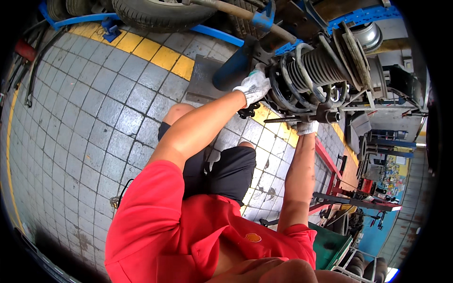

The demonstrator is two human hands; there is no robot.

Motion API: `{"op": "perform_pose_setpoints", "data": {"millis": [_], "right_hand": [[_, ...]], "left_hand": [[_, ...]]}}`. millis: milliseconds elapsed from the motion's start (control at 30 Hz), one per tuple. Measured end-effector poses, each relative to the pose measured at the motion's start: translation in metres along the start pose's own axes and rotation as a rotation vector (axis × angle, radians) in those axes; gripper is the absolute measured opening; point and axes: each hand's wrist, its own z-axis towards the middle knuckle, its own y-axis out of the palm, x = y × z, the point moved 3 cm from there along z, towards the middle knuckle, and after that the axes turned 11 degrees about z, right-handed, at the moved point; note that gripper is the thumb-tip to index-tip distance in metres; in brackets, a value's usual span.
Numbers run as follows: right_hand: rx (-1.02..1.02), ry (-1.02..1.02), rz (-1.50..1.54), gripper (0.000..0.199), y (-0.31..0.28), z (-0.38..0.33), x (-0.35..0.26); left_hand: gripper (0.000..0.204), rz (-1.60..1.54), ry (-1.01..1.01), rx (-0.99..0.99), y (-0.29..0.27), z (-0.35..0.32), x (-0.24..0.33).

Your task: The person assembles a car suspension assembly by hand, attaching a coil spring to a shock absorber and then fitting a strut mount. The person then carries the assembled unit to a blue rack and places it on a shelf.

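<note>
A car suspension strut with a coil spring (302,70) and ribbed dust boot lies on its side at the upper right, joined to a blue-and-steel stand. My left hand (255,86), in a white glove with some green on it, is closed at the strut's lower end; the fingers are partly hidden. Along the spring's near side runs a threaded rod (288,120) with a thick metal head. My right hand (307,127), also gloved, is just below this rod and mostly hidden behind it, so its fingers do not show.
The stand's blue post (231,70) rises from a grey base plate (202,78). A tyre (163,16) lies beyond a blue rail. Long bars (40,70) lie at the far left. Red metal frames (330,160) and a green bin (332,243) stand to the right.
</note>
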Motion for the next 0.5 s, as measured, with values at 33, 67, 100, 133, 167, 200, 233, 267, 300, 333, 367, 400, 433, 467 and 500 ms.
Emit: {"op": "perform_pose_setpoints", "data": {"millis": [33, 67, 100, 133, 167, 200, 233, 267, 300, 333, 367, 400, 433, 467, 500], "right_hand": [[-0.055, -0.029, -0.033, 0.048, 0.007, 0.007, 0.005], [-0.082, -0.07, -0.103, 0.048, 0.014, 0.004, 0.01], [-0.107, -0.119, -0.172, 0.048, 0.02, 0.003, 0.015], [-0.061, -0.074, -0.11, 0.049, 0.028, -0.002, 0.021], [-0.009, -0.027, 0.025, 0.048, 0.0, -0.005, 0.015], [0.049, 0.006, 0.163, 0.047, -0.028, -0.008, 0.008], [0.066, 0.0, 0.027, 0.046, -0.002, -0.005, 0.025], [0.121, 0.009, -0.003, 0.044, 0.007, -0.007, 0.031], [0.178, 0.02, -0.03, 0.043, 0.015, -0.011, 0.038], [0.27, 0.055, 0.05, 0.042, 0.002, -0.013, 0.038], [0.172, 0.073, 0.138, 0.042, -0.016, -0.009, 0.036], [0.075, 0.101, 0.227, 0.041, -0.035, -0.006, 0.036], [-0.034, 0.145, 0.317, 0.041, -0.037, 0.005, 0.037], [0.004, 0.131, 0.316, 0.041, -0.041, 0.01, 0.046], [-0.038, 0.123, 0.279, 0.042, -0.042, 0.019, 0.055]], "left_hand": [[0.072, 0.003, -0.03, 0.009, -0.002, 0.0, -0.004], [0.07, 0.005, -0.059, 0.018, -0.003, 0.0, -0.008], [0.068, 0.018, -0.041, 0.04, -0.004, -0.001, -0.01], [0.067, 0.034, -0.029, 0.063, -0.006, -0.004, -0.016], [0.065, 0.025, 0.013, 0.061, 0.002, -0.004, -0.005], [0.064, 0.007, 0.03, 0.032, 0.009, -0.001, 0.006], [0.063, 0.031, -0.009, 0.046, -0.001, 0.001, -0.011], [0.061, 0.043, -0.029, 0.04, -0.004, 0.002, -0.018], [0.061, 0.036, -0.047, 0.067, -0.005, 0.0, -0.023], [0.061, 0.015, -0.051, 0.079, 0.0, -0.004, -0.02], [0.062, -0.004, -0.045, 0.093, 0.003, -0.007, -0.013], [0.062, -0.022, -0.044, 0.11, 0.005, -0.01, -0.007], [0.065, 0.0, -0.028, 0.131, 0.004, -0.013, -0.003], [0.071, -0.031, -0.01, 0.156, 0.006, -0.013, -0.008], [0.073, -0.007, -0.022, 0.15, 0.002, -0.011, -0.011]]}}
